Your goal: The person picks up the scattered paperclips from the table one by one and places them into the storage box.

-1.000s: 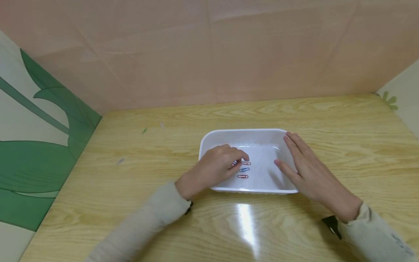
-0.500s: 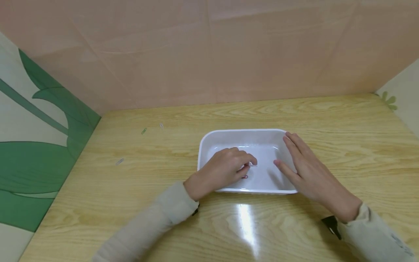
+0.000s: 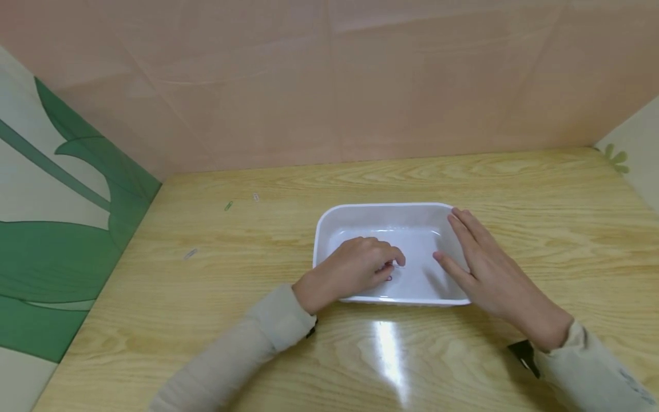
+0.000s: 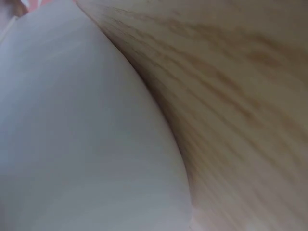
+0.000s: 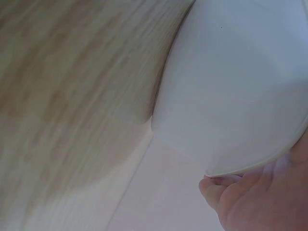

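Note:
A white rectangular tray (image 3: 386,300) sits on the table, its outer wall filling much of both wrist views. Inside it my left hand (image 3: 355,266) reaches low over the floor, fingers curled, index finger and thumb pinching at a pale paper clip (image 3: 398,265). The looped end of a red paper clip (image 3: 389,278) peeks out below the thumb; the palm hides whatever lies beneath it. My right hand (image 3: 486,269) rests on the tray's right rim with straight fingers, the thumb reaching over the inside. In the right wrist view, its fingertips (image 5: 209,187) touch the rim.
Left of the tray, a green paper clip (image 3: 229,206), a whitish one (image 3: 255,197) and a greyish one (image 3: 191,253) lie on the wooden table (image 3: 247,252). A pinkish wall covering (image 3: 329,86) rises behind the table; a leaf-patterned panel (image 3: 31,257) borders its left side.
My left hand has shifted right and slightly toward me inside the tray, covering clips that showed a second ago. The right hand stays at the rim.

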`<state>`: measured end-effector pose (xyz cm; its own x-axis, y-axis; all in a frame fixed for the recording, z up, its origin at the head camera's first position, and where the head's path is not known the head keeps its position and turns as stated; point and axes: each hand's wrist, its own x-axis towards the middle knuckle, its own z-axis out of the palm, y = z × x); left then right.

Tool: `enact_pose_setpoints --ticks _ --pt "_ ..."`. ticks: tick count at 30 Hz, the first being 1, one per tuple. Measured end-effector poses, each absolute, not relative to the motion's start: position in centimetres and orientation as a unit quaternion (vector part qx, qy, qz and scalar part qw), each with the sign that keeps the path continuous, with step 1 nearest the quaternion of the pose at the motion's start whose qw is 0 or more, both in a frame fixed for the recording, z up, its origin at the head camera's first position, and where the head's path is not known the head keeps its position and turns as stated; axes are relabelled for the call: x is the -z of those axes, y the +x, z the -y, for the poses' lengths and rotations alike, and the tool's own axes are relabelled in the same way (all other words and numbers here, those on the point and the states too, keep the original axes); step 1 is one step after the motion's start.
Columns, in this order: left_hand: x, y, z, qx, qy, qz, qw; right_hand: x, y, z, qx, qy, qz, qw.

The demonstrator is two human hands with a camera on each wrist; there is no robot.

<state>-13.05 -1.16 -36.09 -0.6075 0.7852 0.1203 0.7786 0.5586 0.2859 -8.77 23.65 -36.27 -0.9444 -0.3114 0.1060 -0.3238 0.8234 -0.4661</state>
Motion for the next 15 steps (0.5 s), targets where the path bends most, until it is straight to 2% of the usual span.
enact_pose_setpoints --ticks 9,15 --pt "36.20 -13.30 1.02 -0.146 0.427 -0.891 0.054 36.35 -8.86 -23.54 -0.246 0.170 0.954 0.020" --pt "36.20 -13.32 1.29 -0.151 0.415 -0.896 0.050 36.34 -8.86 -23.39 -0.245 0.171 0.954 0.022"
